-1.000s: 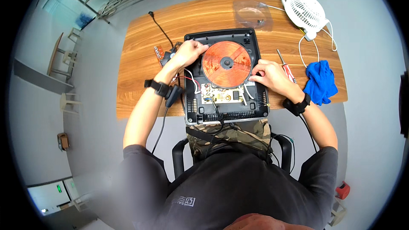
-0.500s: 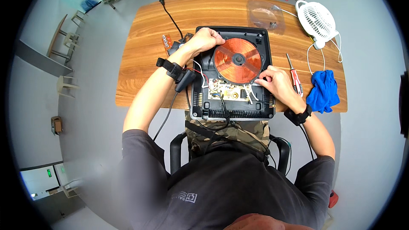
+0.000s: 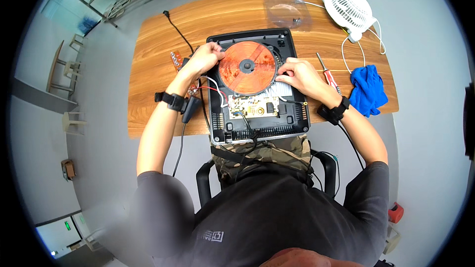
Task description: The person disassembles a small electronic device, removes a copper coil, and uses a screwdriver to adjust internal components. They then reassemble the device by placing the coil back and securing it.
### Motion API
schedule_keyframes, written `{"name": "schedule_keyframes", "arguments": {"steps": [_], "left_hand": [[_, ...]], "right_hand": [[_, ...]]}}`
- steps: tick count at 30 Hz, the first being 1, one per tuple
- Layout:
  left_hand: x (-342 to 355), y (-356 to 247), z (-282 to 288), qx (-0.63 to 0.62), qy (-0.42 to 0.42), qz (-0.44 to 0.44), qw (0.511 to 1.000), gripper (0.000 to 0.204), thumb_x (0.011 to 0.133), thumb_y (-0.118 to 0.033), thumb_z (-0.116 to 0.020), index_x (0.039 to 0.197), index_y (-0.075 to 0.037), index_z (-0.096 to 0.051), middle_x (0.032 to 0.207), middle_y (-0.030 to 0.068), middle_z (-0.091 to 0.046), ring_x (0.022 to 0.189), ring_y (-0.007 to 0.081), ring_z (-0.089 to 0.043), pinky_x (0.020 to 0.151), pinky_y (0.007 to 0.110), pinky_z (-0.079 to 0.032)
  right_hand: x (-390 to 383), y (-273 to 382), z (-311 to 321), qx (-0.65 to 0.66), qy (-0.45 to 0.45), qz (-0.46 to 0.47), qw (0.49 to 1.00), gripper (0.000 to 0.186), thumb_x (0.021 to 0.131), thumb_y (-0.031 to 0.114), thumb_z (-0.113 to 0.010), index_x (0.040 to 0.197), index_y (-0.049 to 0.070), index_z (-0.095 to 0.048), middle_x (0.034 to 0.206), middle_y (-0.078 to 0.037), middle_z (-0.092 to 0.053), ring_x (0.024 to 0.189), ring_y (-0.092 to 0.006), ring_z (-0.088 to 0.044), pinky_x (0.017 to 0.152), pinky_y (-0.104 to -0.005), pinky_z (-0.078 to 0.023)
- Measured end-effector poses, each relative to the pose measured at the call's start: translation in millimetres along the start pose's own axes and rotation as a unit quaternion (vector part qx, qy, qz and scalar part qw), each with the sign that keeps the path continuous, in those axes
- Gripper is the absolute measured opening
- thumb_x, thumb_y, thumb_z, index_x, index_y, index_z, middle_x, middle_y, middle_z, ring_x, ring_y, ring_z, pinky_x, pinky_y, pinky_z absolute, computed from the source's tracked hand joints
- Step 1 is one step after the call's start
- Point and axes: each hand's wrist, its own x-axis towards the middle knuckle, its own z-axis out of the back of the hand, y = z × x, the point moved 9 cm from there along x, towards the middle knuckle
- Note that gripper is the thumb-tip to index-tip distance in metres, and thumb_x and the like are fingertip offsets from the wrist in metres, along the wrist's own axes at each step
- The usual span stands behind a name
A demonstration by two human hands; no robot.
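A round copper coil (image 3: 241, 80) with a dark hub is held at its two sides over an opened black induction cooker housing (image 3: 216, 95). My left hand (image 3: 204, 59) pinches the coil's left rim. My right hand (image 3: 303, 76) pinches its right rim, fingers bent and thumb underneath. Below the coil, a cream circuit board (image 3: 247, 111) sits in the housing, and a silver finned heat sink (image 3: 282, 89) shows beside my right fingers. Red and white wires (image 3: 217, 89) run along the left of the coil and board.
A red-handled screwdriver (image 3: 330, 76) and a blue cloth (image 3: 368, 91) lie right of the housing on the wooden table (image 3: 163, 69). Behind them stand a white fan (image 3: 349, 10) and a clear plastic round (image 3: 277, 17). A black plug cord (image 3: 178, 29) and an orange board (image 3: 176, 59) lie left.
The coil has shifted left relative to the housing, carried by both hands, uncovering the silver heat sink at its lower right. The whole view has also shifted and turned slightly.
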Motion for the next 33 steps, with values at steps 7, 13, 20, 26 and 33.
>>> {"name": "schedule_keyframes", "arguments": {"steps": [7, 13, 20, 26, 33], "left_hand": [[-9.5, 0.9, -3.0, 0.043, 0.014, 0.043, 0.998, 0.012, 0.099, -0.017, -0.067, 0.104, -0.006, -0.063, 0.082, -0.0015, -0.060, 0.071, 0.0088, -0.054, 0.061, 0.026, -0.044], [-15.9, -1.1, -8.2, 0.016, 0.064, 0.051, 0.996, 0.009, 0.098, -0.015, -0.065, 0.102, -0.008, -0.063, 0.080, -0.0037, -0.057, 0.069, 0.0072, -0.050, 0.059, 0.024, -0.040], [-15.4, -14.1, -21.9, 0.017, 0.116, 0.018, 0.993, 0.008, 0.095, -0.013, -0.068, 0.098, -0.006, -0.065, 0.080, -0.0026, -0.063, 0.064, 0.0067, -0.054, 0.057, 0.024, -0.041], [-12.0, -12.7, -21.5, 0.019, 0.107, 0.018, 0.994, 0.006, 0.094, -0.011, -0.068, 0.093, -0.006, -0.065, 0.078, -0.0028, -0.063, 0.063, 0.0066, -0.055, 0.057, 0.023, -0.042], [-5.8, -6.9, -4.9, 0.010, 0.052, 0.031, 0.998, 0.011, 0.095, -0.016, -0.067, 0.093, -0.006, -0.064, 0.078, -0.0033, -0.062, 0.064, 0.0066, -0.055, 0.058, 0.024, -0.044]], "right_hand": [[-1.6, -7.9, -4.1, 0.058, 0.011, 0.016, 0.998, 0.022, 0.088, 0.023, -0.080, 0.098, 0.003, -0.076, 0.083, -0.011, -0.063, 0.077, -0.0307, -0.063, 0.070, -0.0421, -0.049], [-18.8, 16.6, -0.1, 0.048, 0.003, 0.044, 0.998, 0.021, 0.086, 0.022, -0.082, 0.094, 0.003, -0.076, 0.084, -0.014, -0.067, 0.080, -0.0347, -0.067, 0.070, -0.0434, -0.052], [-27.7, 5.0, 3.4, 0.049, 0.003, 0.042, 0.998, 0.019, 0.086, 0.018, -0.082, 0.096, 0.002, -0.077, 0.080, -0.013, -0.065, 0.074, -0.0308, -0.065, 0.067, -0.0396, -0.050], [-20.0, -1.8, 13.7, 0.012, 0.012, 0.021, 1.000, 0.020, 0.087, 0.024, -0.079, 0.093, 0.004, -0.077, 0.088, -0.013, -0.071, 0.084, -0.0360, -0.069, 0.073, -0.0451, -0.053], [6.2, -7.8, 13.5, 0.022, 0.013, 0.023, 0.999, 0.024, 0.089, 0.025, -0.079, 0.096, 0.002, -0.076, 0.094, -0.013, -0.072, 0.088, -0.0355, -0.070, 0.077, -0.0435, -0.054]]}}
